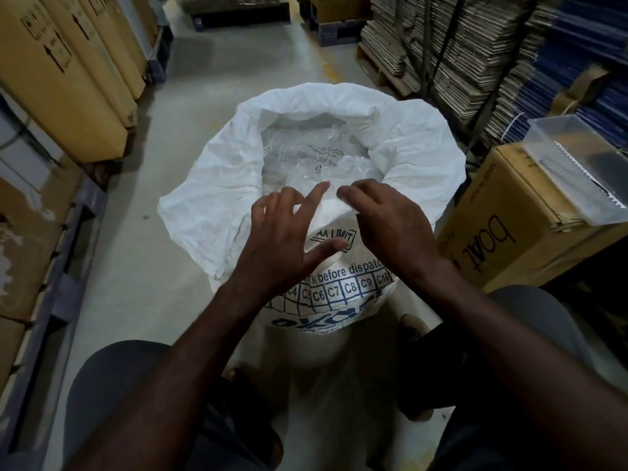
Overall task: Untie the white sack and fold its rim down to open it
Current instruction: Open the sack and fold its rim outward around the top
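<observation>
Your white sack [217,205] stands on the floor between your knees, already untied, its rim folded down except the near edge, so I judge you're on the last fold. Inside lie clear plastic packets [316,161]. Your left hand [289,246] rests spread on it; your right hand [387,226] pinches the rim, ready to roll it down.

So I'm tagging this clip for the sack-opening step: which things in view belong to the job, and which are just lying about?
Part of the job:
white sack, rim mostly folded down
left hand, fingers spread over the near rim
right hand, pinching the near rim

Just lying about:
clear plastic bags inside the sack
printed carton
clear tray on it
flattened cardboard stacks
</observation>
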### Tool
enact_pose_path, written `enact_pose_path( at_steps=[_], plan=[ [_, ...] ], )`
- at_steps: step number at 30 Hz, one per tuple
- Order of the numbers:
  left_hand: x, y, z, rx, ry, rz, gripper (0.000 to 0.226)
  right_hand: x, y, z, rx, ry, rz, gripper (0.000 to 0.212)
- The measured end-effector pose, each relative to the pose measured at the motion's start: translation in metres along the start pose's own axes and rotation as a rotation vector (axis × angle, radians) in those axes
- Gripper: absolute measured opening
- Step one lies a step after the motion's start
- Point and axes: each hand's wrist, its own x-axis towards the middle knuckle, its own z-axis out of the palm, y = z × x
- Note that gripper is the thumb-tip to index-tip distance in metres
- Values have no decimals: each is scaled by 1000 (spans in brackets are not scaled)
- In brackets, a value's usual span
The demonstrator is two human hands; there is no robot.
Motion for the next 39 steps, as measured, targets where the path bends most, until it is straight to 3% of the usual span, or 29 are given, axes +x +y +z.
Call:
enact_pose_path(
  at_steps=[5, 9, 14, 18, 23, 25, 27, 31, 35, 37, 39],
  plan=[
    [-2, -11, 1, -20, -35, -40, 67, 4, -7, 4, 10, -8, -59, 48],
    [0, -20, -3, 42, 97, -1, 44, 5, -10, 3, 67, -99, -91, 49],
    [1, -27, -4, 82, 123, -31, 48, -2, -9, -12, 357, -342, 21, 75],
    [3, -30, 8, 136, 62, 4, 52, -2, 6, -13, 524, -438, 186, 59],
    [0, -23, 11, 22, -104, 65, 57, -2, 21, -1, 385, -467, 128, 51],
    [-4, -23, 9, -71, -255, 58, 78, -3, 27, 4, 331, -441, 131, 53],
    [-5, -20, 7, -151, -307, 16, 82, -5, 30, 7, 276, -376, 86, 47],
    [-2, -25, 1, -59, -177, 74, 53, 1, 18, 3, 204, -284, -26, 31],
    [0, -27, -14, -12, 33, 45, 20, 2, 3, -6, 264, -328, -81, 44],
    [-1, -22, -21, 30, 134, 8, 13, 4, -5, -6, 246, -331, -82, 44],
    [-2, -18, -22, 17, 175, 19, 13, 9, -11, 0, 147, -218, -101, 31]
  ],
)
